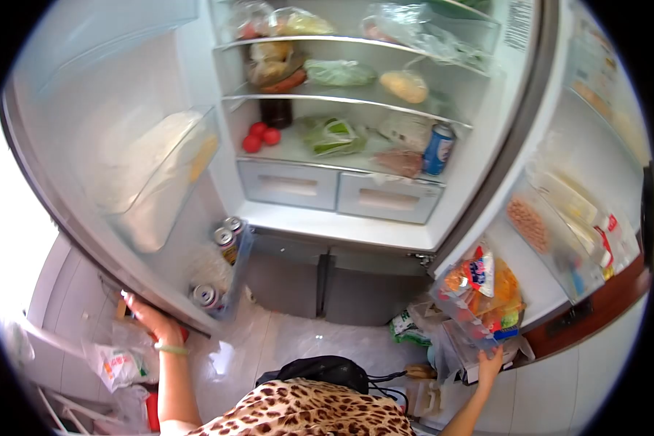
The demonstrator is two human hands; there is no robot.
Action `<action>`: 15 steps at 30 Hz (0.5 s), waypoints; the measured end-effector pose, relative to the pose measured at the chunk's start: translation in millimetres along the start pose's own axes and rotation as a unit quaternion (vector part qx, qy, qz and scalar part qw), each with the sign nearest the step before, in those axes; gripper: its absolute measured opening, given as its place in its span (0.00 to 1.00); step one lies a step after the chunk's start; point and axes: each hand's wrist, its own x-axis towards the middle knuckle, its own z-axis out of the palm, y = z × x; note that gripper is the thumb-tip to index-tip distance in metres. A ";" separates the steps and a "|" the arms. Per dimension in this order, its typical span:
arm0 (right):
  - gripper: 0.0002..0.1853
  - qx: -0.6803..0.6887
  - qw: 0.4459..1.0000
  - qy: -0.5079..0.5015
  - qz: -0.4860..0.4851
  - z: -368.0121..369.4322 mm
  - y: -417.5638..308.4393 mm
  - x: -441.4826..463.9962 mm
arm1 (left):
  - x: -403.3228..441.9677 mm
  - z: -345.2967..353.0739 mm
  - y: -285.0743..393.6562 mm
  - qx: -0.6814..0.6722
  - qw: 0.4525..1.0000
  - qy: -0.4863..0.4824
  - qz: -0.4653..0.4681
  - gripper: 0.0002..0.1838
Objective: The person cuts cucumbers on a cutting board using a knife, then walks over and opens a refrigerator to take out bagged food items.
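Observation:
A two-door refrigerator stands wide open in front of me. My left hand [154, 321], with a pale green bangle at its wrist, is at the lower outer edge of the left refrigerator door [73, 196]; its fingers are stretched out along the door's outer side. My right hand [491, 361] is at the bottom of the right refrigerator door [519, 287], fingers bent against its lower edge, their tips partly hidden. Just above it, a clear door bin [461, 320] holds colourful food packets [487, 280]. Cans [206, 295] stand in the left door's lowest bin.
Inside, shelves [301, 154] carry bagged food, tomatoes [257, 136], a dark jar [275, 113] and a blue can [438, 149]. Two drawers [287, 186] lie below. White plastic bags [118, 365] are at the lower left; a black bag [327, 372] is close to my body.

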 end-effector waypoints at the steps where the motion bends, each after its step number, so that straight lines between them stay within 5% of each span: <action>1: 0.41 0.005 1.000 -0.006 -0.008 0.3 13.4 4.7 | 8.8 -11.4 -6.6 0.037 0.999 0.001 0.021 0.27; 9: 0.39 0.063 0.991 -0.063 0.102 -11.5 -18.3 -9.4 | -3.2 -8.7 -2.8 0.026 0.999 0.011 0.019 0.32; 15: 0.38 0.095 0.994 -0.040 0.034 5.7 58.2 -4.7 | -4.2 -0.1 -3.3 0.031 0.996 0.043 0.072 0.29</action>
